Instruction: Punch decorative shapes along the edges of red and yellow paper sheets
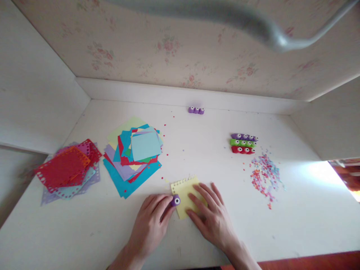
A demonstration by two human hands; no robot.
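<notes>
My left hand (153,217) grips a small purple craft punch (176,200) with a white top and a dark star mark. The punch sits at the left edge of a yellow sheet of paper (184,193). Small punched holes run along the sheet's upper edge and the upper part of its left edge. My right hand (212,213) lies with fingers spread over the right side of the sheet, pressing it to the table. Whether the punch's slot encloses the paper edge is hard to make out.
Colored paper sheets (146,146) are piled to the left, with punched sheets (67,165) beyond them. Rows of purple, green and red punches (243,143) stand at right near confetti (266,174). Three purple punches (196,110) stand near the wall. A blurred grey arm (225,18) hangs overhead.
</notes>
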